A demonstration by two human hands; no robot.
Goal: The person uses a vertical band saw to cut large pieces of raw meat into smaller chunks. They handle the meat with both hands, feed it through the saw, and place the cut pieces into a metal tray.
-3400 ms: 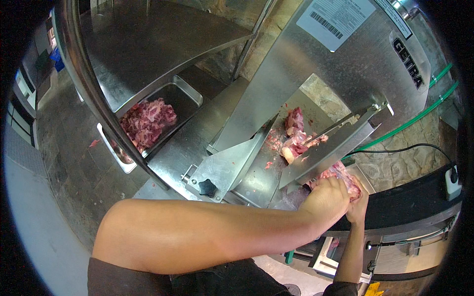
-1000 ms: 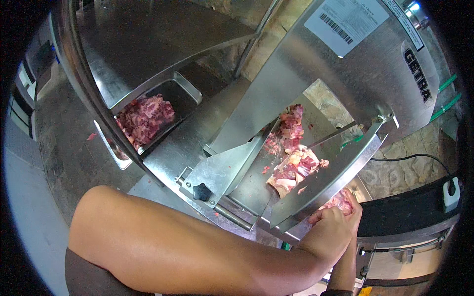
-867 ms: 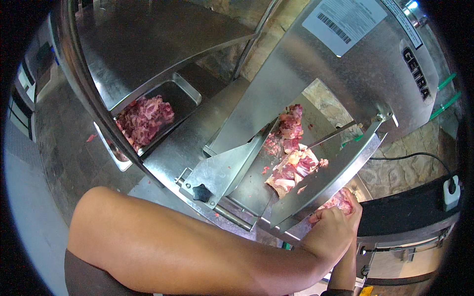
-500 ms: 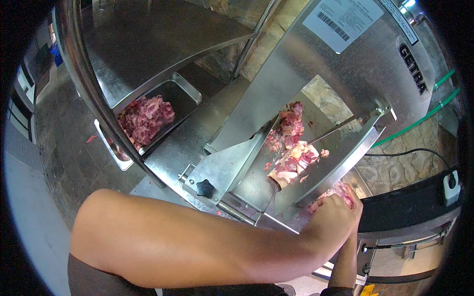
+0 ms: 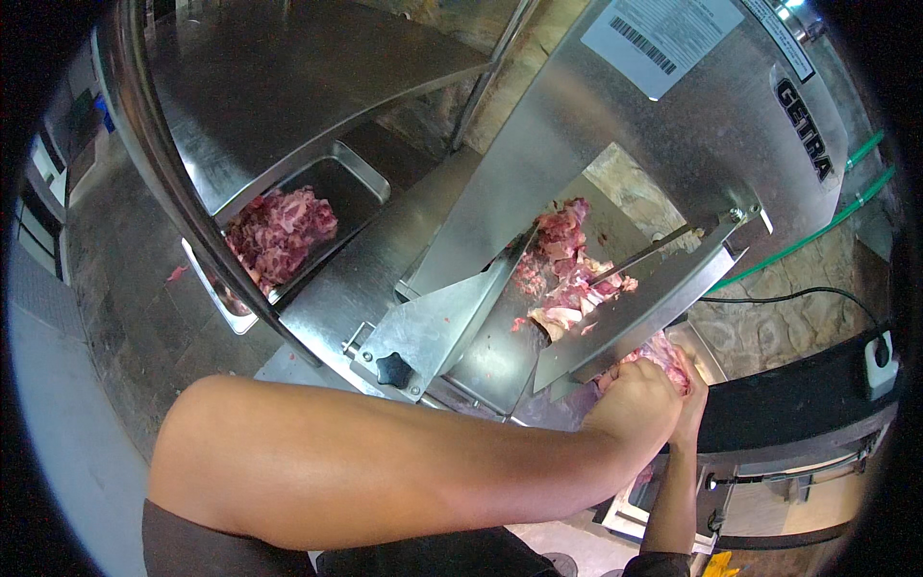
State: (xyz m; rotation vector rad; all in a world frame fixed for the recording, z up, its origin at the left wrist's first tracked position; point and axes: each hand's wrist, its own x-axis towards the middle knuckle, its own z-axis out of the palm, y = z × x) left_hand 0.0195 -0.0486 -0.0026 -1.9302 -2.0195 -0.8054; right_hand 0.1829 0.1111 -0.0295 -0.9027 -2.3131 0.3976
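Observation:
My left arm stretches across the lower picture, and my left hand [image 5: 636, 402] grips a piece of raw meat [image 5: 661, 352] at the right end of the steel saw table [image 5: 481, 337]. My right hand [image 5: 690, 399] comes up from below and holds the same piece from the other side, partly hidden behind the left hand. A slanted steel guide plate [image 5: 635, 308] stands just above both hands. Behind the plate, a pile of cut meat pieces [image 5: 567, 274] lies on the table.
A steel tray [image 5: 356, 178] holding raw meat chunks [image 5: 279, 231] sits at the left under a curved steel rail [image 5: 163, 183]. The saw's tall steel housing [image 5: 692, 125] rises at the back right. A black knob [image 5: 393, 369] sticks up from a plate near my arm. A black counter [image 5: 798, 404] lies right.
The pile of cut meat on the saw table has grown since the earliest frame. Both hands have stayed on the meat at the table's right end, shifting only slightly.

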